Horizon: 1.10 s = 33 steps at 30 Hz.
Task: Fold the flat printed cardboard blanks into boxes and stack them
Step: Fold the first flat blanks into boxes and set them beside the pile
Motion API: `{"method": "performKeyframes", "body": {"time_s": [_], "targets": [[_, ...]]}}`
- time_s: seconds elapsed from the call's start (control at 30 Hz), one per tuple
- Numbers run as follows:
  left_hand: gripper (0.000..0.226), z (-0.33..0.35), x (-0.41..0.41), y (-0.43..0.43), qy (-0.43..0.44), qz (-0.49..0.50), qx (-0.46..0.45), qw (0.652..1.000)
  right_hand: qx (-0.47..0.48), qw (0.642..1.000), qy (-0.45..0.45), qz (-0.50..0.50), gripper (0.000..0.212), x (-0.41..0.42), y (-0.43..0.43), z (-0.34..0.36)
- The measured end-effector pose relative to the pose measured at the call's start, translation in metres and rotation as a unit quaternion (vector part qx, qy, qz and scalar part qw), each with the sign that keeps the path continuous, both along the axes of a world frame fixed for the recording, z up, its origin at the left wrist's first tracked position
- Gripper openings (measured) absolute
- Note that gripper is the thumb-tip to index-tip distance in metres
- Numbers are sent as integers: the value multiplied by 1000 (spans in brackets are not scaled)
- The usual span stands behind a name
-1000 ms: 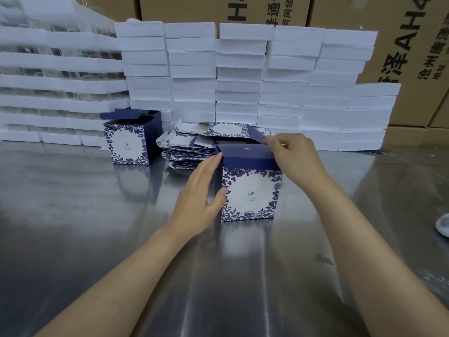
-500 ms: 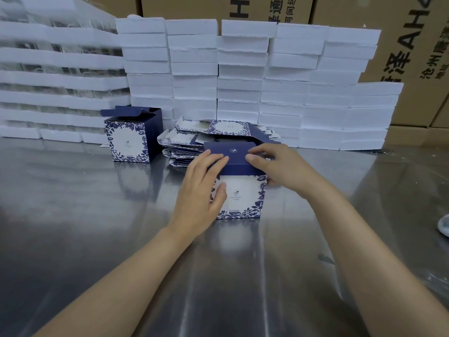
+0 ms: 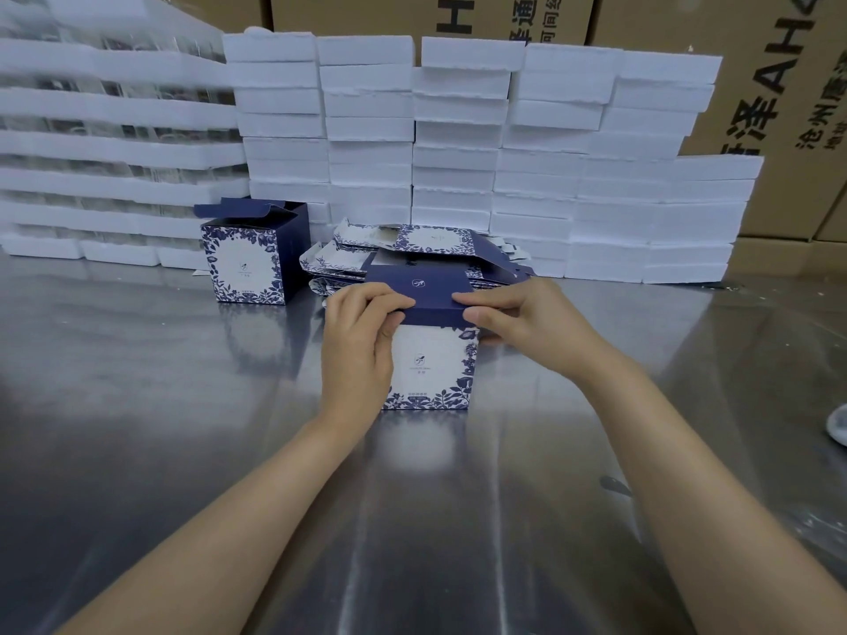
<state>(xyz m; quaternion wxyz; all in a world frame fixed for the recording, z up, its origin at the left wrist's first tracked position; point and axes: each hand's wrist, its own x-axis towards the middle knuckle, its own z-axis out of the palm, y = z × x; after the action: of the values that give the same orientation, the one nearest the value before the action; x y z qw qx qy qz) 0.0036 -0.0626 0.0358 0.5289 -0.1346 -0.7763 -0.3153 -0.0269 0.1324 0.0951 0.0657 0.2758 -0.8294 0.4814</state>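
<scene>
My left hand (image 3: 355, 346) curls over the near left corner of the box (image 3: 431, 355), fingers on the lid and thumb against the printed front. My right hand (image 3: 518, 320) pinches the lid's (image 3: 419, 291) right front edge, fingers on top and thumb under the lip. The box stands upright directly between both hands, equally near each, its lid flap running left to right across my view. I judge the next push goes straight down and inward, to seat the tuck flap. The card is matte, stiff and sharp-creased: navy lid, white front with blue leaf print. Just beyond my hands lies the pile of flat blanks (image 3: 412, 249); beyond my left hand a folded box (image 3: 250, 263) stands open on the brushed steel table (image 3: 137, 428).
</scene>
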Motion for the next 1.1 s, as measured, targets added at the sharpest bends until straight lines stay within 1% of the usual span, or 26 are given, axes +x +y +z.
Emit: {"method": "performKeyframes", "body": {"time_s": [0.03, 0.1, 0.17, 0.23, 0.27, 0.33, 0.4, 0.47, 0.53, 0.6, 0.67, 0.73, 0.8, 0.93, 1.1], "targets": [[23, 0, 0, -3, 10, 20, -12, 1000, -9, 1000, 10, -2, 23, 0, -2, -1], [35, -2, -1, -6, 31, 79, -69, 994, -7, 998, 44, -32, 20, 0, -11, -3], [40, -6, -3, -5, 30, 110, -120, 986, 19, 990, 118, -70, 19, 4, -25, -8], [39, -9, -3, 0, 6, 131, -155, 979, 45, 971, 213, -101, 21, 10, -41, -15], [45, -11, -4, 2, -11, 151, -170, 974, 54, 964, 238, -108, 25, 13, -49, -19], [54, -13, -8, 2, -43, 193, -178, 964, 58, 968, 225, -98, 40, 20, -59, -27], [54, -13, -12, -5, -64, 220, -158, 960, 68, 976, 194, -68, 56, 24, -66, -38], [52, -14, -17, -21, -74, 240, -141, 958, 111, 979, 173, -9, 68, 31, -73, -56], [60, -16, -23, -45, -97, 278, -133, 946, 185, 967, 154, 79, 74, 37, -79, -77], [64, -16, -27, -70, -130, 312, -103, 935, 236, 957, 123, 117, 67, 37, -83, -90], [68, -16, -32, -88, -160, 337, -86, 924, 234, 958, 122, 110, 53, 33, -83, -93], [72, -16, -40, -98, -182, 346, -98, 915, 233, 958, 137, 100, 37, 30, -84, -93], [75, -16, -51, -106, -202, 347, -96, 911, 237, 954, 156, 98, 28, 26, -83, -96], [73, -17, -71, -124, -233, 353, -55, 904, 215, 957, 162, 104, 28, 22, -83, -98], [74, -21, -88, -149, -233, 350, -33, 907, 196, 963, 150, 107, 34, 17, -85, -100]]}}
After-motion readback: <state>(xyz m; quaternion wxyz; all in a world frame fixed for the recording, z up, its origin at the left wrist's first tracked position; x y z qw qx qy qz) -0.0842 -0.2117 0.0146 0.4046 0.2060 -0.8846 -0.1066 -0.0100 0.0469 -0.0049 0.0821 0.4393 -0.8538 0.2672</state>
